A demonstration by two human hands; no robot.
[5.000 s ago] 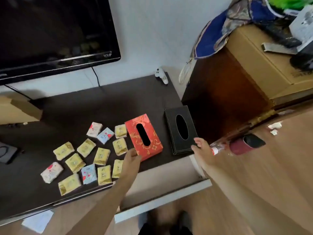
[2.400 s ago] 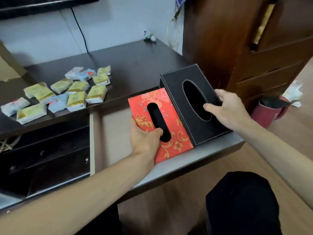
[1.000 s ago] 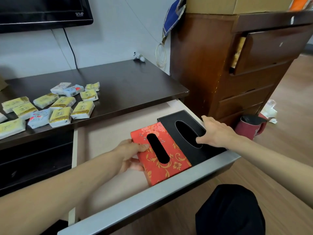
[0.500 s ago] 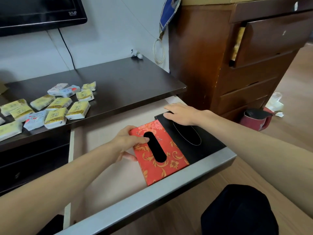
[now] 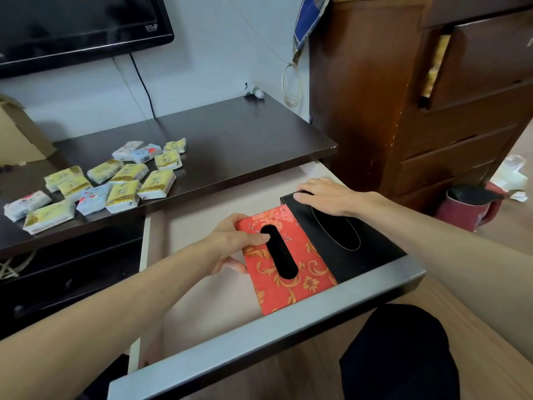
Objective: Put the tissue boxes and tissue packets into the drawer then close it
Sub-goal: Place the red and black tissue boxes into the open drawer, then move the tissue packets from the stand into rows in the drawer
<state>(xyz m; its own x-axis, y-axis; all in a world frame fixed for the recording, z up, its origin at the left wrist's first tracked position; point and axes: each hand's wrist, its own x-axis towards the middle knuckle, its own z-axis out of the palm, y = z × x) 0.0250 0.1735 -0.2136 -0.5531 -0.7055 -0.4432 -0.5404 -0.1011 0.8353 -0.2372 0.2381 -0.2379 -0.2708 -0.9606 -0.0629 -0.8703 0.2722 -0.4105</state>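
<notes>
Drawer [image 5: 259, 336], pale inside with a grey metal front rail, stands pulled out below the dark brown wooden table top [image 5: 230, 145]. Two tissue boxes lie flat in its right part, side by side and touching: a red fabric-covered tissue box with gold floral pattern [image 5: 300, 281] on the left and a black leather-look tissue box with an oval slot [image 5: 372, 255] on the right, against the drawer's right wall. The left hand [image 5: 233, 243] grips the red box at its far left corner, fingers over the top by the slot and thumb against the side. The right hand [image 5: 323, 194] lies flat, fingers spread, on the far end of the black box, pressing rather than clasping it. On the table top, well apart from the drawer, a cluster of small yellow, white and pale blue plastic-wrapped tissue packets [image 5: 124, 180] sits to the left. A black television screen [image 5: 80, 21] hangs on the wall above, and a dark red jug [image 5: 467, 206] stands on the wooden floor beside a brown wooden chest of drawers [image 5: 461, 111].
</notes>
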